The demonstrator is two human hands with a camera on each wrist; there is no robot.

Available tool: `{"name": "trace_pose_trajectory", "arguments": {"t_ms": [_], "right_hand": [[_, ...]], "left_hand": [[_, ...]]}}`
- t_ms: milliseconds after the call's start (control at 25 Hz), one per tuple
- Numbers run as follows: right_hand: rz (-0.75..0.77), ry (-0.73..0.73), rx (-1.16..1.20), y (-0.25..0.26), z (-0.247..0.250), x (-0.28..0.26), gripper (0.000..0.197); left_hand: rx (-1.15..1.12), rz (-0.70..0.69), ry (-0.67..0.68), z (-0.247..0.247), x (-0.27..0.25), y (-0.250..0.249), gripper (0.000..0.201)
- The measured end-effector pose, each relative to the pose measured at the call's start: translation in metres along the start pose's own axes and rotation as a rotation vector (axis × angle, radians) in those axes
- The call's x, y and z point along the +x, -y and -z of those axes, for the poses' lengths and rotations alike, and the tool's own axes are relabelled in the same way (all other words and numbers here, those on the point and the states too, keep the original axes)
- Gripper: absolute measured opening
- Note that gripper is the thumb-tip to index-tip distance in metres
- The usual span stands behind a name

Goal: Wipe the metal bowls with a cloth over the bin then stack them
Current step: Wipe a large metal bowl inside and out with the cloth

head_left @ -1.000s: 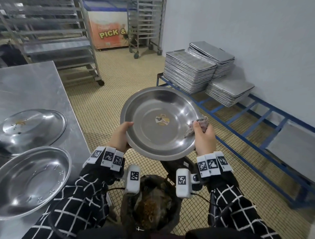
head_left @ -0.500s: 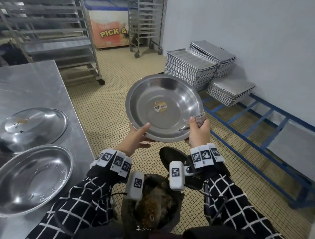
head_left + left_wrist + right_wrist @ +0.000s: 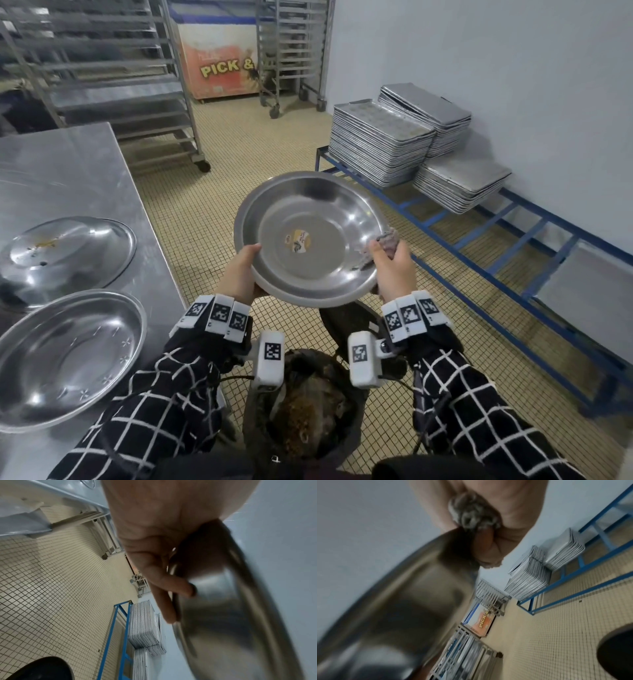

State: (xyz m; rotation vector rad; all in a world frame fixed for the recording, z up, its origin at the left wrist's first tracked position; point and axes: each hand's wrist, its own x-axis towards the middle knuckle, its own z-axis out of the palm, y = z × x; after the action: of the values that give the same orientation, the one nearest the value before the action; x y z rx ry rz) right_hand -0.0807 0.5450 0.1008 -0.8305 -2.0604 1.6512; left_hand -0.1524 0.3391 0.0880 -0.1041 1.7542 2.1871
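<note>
A wide metal bowl [image 3: 310, 236] with a small sticker [image 3: 297, 241] in its middle is held tilted above the black bin [image 3: 305, 407]. My left hand [image 3: 239, 270] grips its left rim, thumb inside and fingers [image 3: 173, 588] underneath. My right hand [image 3: 394, 267] holds a crumpled grey cloth [image 3: 388, 240] against the bowl's right rim; the cloth [image 3: 472, 512] is bunched in the palm. On the steel table [image 3: 68, 171] to the left sit an upright bowl [image 3: 65, 356] and, behind it, an upturned bowl [image 3: 65, 253].
The bin holds brown waste, and its black lid [image 3: 346, 322] sits just behind it. A blue floor rack [image 3: 479, 246] on the right carries stacks of baking trays [image 3: 380, 140]. Wheeled tray racks [image 3: 137, 85] and a chest freezer [image 3: 222, 61] stand at the back.
The bowl rose and tipped up half a second ago, then came back down a little. My left hand shifted from under the bowl to gripping the left rim with the thumb inside.
</note>
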Motion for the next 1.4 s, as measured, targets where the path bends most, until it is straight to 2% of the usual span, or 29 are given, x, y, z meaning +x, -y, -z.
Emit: {"name": "trace_pose_trajectory", "arguments": {"t_ms": [120, 280, 360, 440, 520, 560, 640, 760, 920, 1000, 1080, 1160, 1240, 1320, 1400], "right_hand": [[-0.041, -0.05, 0.117, -0.002, -0.027, -0.011, 0.025], [-0.027, -0.099, 0.172, 0.003, -0.042, -0.012, 0.025], [0.014, -0.079, 0.131, 0.008, -0.036, -0.006, 0.023], [0.025, -0.024, 0.087, 0.01, -0.021, 0.003, 0.018], [0.025, 0.068, 0.035, 0.008, -0.004, 0.013, 0.017], [0.025, 0.127, 0.002, 0.007, 0.004, 0.017, 0.018], [0.03, 0.204, -0.093, 0.004, 0.012, 0.023, 0.019], [0.018, 0.151, -0.061, 0.006, 0.01, 0.02, 0.021], [-0.03, 0.078, 0.089, 0.01, -0.016, 0.003, 0.022], [-0.074, 0.021, 0.175, 0.01, -0.031, -0.002, 0.021], [-0.114, -0.024, 0.239, 0.012, -0.039, -0.001, 0.021], [-0.094, -0.036, 0.226, 0.013, -0.039, 0.001, 0.022], [-0.036, -0.036, 0.174, 0.015, -0.029, 0.007, 0.022], [0.029, -0.005, 0.09, 0.015, -0.012, 0.019, 0.021], [0.042, 0.095, -0.003, 0.013, 0.008, 0.032, 0.019]], "left_hand": [[0.029, 0.013, 0.048, -0.012, 0.0, 0.002, 0.025], [0.355, 0.041, 0.248, -0.017, 0.0, 0.017, 0.027], [0.383, 0.019, 0.292, -0.008, 0.0, 0.017, 0.036], [0.198, -0.008, 0.267, 0.005, -0.001, 0.009, 0.046], [0.012, -0.042, 0.253, 0.02, -0.004, -0.009, 0.041], [-0.025, -0.039, 0.262, 0.025, -0.004, -0.018, 0.039], [0.048, -0.028, 0.242, 0.03, -0.001, -0.026, 0.034], [0.148, -0.019, 0.051, 0.023, 0.004, -0.02, 0.028], [0.047, -0.052, -0.045, -0.003, 0.001, -0.011, 0.027], [-0.004, -0.023, 0.025, -0.016, 0.002, -0.009, 0.023], [0.103, 0.015, 0.155, -0.023, 0.005, -0.006, 0.026], [0.238, 0.033, 0.272, -0.021, 0.008, -0.002, 0.031], [0.259, 0.015, 0.351, -0.012, 0.008, -0.002, 0.041], [0.112, -0.013, 0.343, -0.001, 0.008, -0.006, 0.047], [-0.005, -0.055, 0.294, 0.013, 0.009, -0.014, 0.042]]}}
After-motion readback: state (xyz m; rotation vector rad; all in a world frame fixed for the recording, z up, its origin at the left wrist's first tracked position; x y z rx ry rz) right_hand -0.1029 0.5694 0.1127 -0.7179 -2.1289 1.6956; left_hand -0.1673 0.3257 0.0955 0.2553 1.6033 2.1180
